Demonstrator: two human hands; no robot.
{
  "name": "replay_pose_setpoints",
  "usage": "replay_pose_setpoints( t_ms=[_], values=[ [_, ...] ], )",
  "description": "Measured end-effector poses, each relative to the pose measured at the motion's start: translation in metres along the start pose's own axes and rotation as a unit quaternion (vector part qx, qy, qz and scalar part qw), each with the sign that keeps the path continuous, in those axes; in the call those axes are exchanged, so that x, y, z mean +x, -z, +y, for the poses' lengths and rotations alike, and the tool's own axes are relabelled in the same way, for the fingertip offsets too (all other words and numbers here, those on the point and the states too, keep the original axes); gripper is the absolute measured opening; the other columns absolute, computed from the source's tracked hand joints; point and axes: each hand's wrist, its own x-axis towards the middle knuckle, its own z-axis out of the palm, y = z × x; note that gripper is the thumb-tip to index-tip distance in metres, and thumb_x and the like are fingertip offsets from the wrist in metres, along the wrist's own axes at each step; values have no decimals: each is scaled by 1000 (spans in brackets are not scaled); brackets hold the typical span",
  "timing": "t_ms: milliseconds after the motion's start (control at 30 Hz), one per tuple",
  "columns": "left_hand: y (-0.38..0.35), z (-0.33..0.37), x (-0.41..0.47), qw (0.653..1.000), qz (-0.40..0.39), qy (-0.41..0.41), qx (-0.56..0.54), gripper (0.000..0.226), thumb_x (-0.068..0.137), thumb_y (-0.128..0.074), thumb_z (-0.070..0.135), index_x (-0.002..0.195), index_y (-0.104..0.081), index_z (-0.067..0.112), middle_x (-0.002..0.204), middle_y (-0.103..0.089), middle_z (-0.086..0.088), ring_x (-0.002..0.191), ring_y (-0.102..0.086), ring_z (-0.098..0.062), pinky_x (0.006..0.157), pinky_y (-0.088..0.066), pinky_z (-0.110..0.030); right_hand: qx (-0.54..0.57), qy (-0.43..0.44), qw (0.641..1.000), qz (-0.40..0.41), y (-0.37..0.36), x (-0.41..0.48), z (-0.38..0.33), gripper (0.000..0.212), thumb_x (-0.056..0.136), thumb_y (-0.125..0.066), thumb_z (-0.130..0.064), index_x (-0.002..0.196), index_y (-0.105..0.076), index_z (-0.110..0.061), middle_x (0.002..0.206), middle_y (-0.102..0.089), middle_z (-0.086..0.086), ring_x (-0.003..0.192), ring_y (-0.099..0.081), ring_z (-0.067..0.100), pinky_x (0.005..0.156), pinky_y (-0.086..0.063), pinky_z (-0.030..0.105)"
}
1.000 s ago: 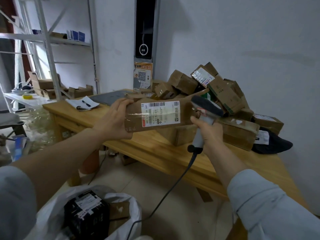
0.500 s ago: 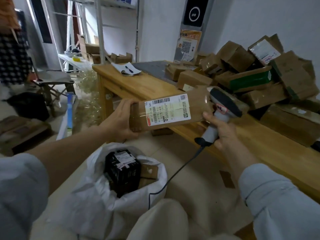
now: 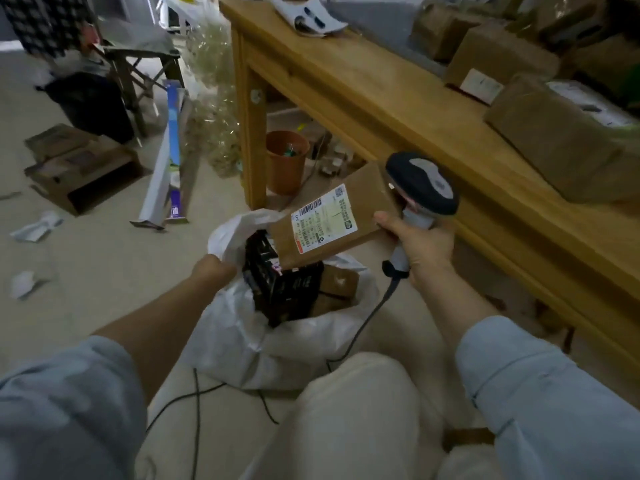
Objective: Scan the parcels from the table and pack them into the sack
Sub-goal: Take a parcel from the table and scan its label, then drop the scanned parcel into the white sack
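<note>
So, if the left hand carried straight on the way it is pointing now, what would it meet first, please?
Probably the black printed box standing in the white plastic sack. The left hand grips the sack's rim and points into its mouth, though from this one view the depth is hard to judge.

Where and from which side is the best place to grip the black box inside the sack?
Grip the black box by its raised top end, coming from above through the open mouth of the sack. It stands tilted with that end exposed; its lower part is buried, and the labelled parcel overhangs its far side.
</note>
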Motion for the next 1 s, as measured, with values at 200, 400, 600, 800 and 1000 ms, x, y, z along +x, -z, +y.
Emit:
replay_pose_setpoints(
  t_ms=[200,400,600,800,1000],
  values=[
    [-49,-36,41,986,-33,130,-100,47,98,-47,6,140,-33,-8,143,-39,-23,130,-41,-36,93,-38,-31,-79,66,994,-42,-49,21,34,67,61,-90,-22,118,-58,-7,123,-62,5,114,-59,16,100,-48,38],
    [-77,-40,53,955,-102,190,-202,42,98,-46,10,136,-36,-6,111,-49,-23,110,-49,-35,81,-34,-38,-136,131,981,-50,-62,38,37,42,63,-89,-16,79,-56,-35,91,-62,-16,100,-62,13,93,-53,42],
    [-77,-42,52,930,-96,227,-272,33,87,-67,19,105,-47,0,76,-41,-11,64,-46,-20,73,-35,-31,-143,86,985,-44,-62,42,43,66,40,-81,-54,95,-66,-21,107,-67,5,104,-64,21,85,-56,44],
    [-59,-41,31,931,-148,203,-265,40,91,-60,17,126,-51,1,101,-55,-13,103,-53,-28,102,-43,-37,-162,56,984,-49,-64,37,45,75,36,-81,-58,99,-68,-18,111,-64,9,101,-65,26,81,-57,46],
    [-49,-51,6,943,-157,121,-266,27,85,-65,-6,110,-56,-10,101,-60,-22,92,-61,-34,81,-55,-36,-171,54,982,-66,-67,27,42,77,35,-78,-58,100,-67,-19,114,-62,5,98,-65,26,82,-57,48]
  ],
)
